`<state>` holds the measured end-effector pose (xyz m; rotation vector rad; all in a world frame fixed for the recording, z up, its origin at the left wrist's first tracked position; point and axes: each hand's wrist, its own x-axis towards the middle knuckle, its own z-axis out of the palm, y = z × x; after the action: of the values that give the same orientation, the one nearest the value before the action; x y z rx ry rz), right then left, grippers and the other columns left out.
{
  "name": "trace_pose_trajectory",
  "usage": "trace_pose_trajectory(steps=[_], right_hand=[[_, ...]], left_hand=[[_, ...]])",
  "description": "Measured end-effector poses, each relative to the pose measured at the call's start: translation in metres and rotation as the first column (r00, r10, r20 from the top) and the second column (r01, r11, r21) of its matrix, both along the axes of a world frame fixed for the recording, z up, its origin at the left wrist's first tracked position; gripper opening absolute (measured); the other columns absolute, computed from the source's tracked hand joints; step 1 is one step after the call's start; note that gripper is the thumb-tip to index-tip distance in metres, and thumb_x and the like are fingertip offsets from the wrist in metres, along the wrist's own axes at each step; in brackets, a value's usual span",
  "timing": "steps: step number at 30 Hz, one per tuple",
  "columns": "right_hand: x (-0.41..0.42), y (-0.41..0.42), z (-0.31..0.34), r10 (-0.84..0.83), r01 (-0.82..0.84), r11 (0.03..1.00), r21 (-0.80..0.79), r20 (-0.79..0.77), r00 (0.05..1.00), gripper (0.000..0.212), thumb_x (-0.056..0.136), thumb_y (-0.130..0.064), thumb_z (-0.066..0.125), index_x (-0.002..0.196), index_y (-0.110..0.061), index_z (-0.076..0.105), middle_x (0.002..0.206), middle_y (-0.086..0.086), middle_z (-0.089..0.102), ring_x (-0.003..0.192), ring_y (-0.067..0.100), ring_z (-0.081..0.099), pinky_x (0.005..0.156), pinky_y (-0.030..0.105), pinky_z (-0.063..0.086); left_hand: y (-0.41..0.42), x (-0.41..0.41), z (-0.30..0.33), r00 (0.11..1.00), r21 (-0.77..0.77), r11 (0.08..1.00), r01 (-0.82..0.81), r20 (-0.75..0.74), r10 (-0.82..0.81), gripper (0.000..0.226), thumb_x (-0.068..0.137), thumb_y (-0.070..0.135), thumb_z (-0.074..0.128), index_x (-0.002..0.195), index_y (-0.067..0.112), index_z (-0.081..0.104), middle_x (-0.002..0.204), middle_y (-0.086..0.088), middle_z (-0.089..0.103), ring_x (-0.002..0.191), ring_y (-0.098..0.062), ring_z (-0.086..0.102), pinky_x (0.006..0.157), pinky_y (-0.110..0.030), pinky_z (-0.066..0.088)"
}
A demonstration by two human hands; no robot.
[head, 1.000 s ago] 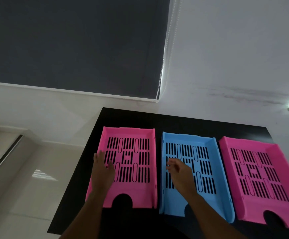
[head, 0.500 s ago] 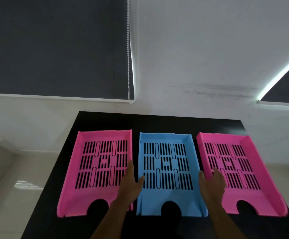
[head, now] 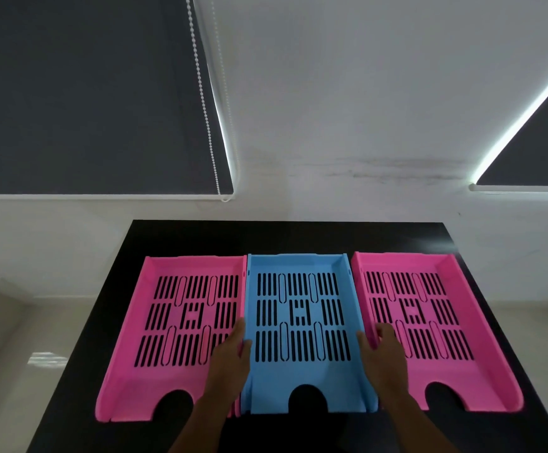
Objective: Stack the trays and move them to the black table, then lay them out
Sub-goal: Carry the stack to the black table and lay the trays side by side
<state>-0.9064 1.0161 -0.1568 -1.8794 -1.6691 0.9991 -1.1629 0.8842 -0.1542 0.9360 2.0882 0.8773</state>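
Note:
Three slotted trays lie side by side on the black table: a pink tray on the left, a blue tray in the middle, a pink tray on the right. My left hand clasps the blue tray's left side wall, thumb inside the tray, fingers over the left pink tray. My right hand clasps the blue tray's right side wall, fingers reaching into the right pink tray. The blue tray rests flat between its neighbours, touching both.
A white wall stands behind the table, with dark roller blinds at upper left and upper right and a bead cord. Pale tiled floor lies left of the table.
My left hand left the left pink tray and my right hand left the blue tray's floor; both now hold the blue tray's side walls. The view has swung to centre on the trays.

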Motion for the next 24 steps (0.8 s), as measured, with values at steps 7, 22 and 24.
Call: trace_pose_trajectory(steps=[7,22,24], right_hand=[[0.0031,0.0015,-0.0061,0.084,-0.085,0.996,0.019,0.024,0.996,0.013,0.1,-0.022,0.055,0.088,-0.022,0.051,0.069,0.002,0.059,0.053,0.01,0.054,0.05,0.02,0.044],[0.0065,0.0037,0.0001,0.102,-0.103,0.995,0.015,0.038,0.994,0.021,0.098,-0.022,0.057,0.079,-0.018,0.05,0.062,0.001,0.057,0.048,0.009,0.053,0.045,0.018,0.044],[0.0057,0.0037,0.0001,0.093,-0.094,0.995,0.015,0.036,0.995,0.02,0.098,-0.022,0.058,0.08,-0.017,0.051,0.063,0.002,0.058,0.049,0.01,0.054,0.045,0.019,0.045]], left_hand=[[0.0029,0.0039,-0.0046,1.0,-0.003,1.0,-0.01,-0.004,0.01,0.057,0.101,0.016,0.05,0.153,0.018,0.026,0.137,-0.021,0.059,0.03,0.001,0.04,0.04,-0.01,0.045],[0.0035,0.0027,-0.0082,0.999,0.012,0.999,-0.036,-0.031,0.036,0.053,0.101,0.016,0.05,0.15,0.018,0.031,0.088,-0.011,0.075,0.029,-0.002,0.035,0.035,-0.012,0.04],[0.0048,0.0005,-0.0096,0.999,0.005,0.999,-0.036,-0.03,0.036,0.053,0.101,0.017,0.05,0.15,0.019,0.031,0.083,-0.015,0.074,0.031,-0.001,0.033,0.036,-0.012,0.038]])
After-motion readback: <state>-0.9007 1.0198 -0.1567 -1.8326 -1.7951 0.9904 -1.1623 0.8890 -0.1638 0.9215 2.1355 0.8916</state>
